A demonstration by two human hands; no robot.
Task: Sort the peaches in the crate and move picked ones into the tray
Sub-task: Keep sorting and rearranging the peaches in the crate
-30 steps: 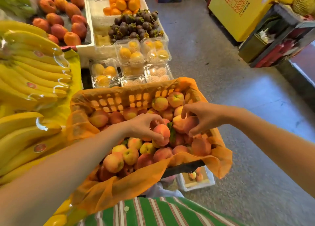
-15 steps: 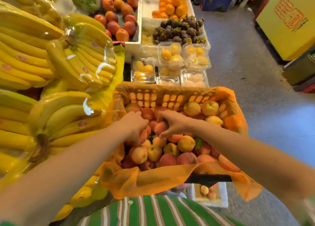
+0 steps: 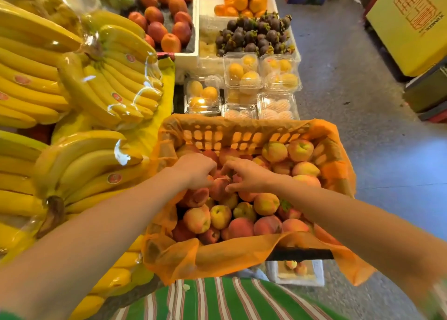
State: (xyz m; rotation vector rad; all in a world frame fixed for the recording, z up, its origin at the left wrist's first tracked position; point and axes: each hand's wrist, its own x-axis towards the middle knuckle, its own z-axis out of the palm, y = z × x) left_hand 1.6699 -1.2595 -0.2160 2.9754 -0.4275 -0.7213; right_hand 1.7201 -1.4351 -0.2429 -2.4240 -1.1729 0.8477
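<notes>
While left hand curls downward, right hand pinches a peach.

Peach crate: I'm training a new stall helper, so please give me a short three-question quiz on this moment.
1. True or false: the left hand and the right hand are both in the crate, among the peaches.
2. The crate's liner is: A blue, B orange, C white.
3. Fill in: the white tray below the crate's near edge holds ___.
Key: 1 true; 2 B; 3 peaches.
</notes>
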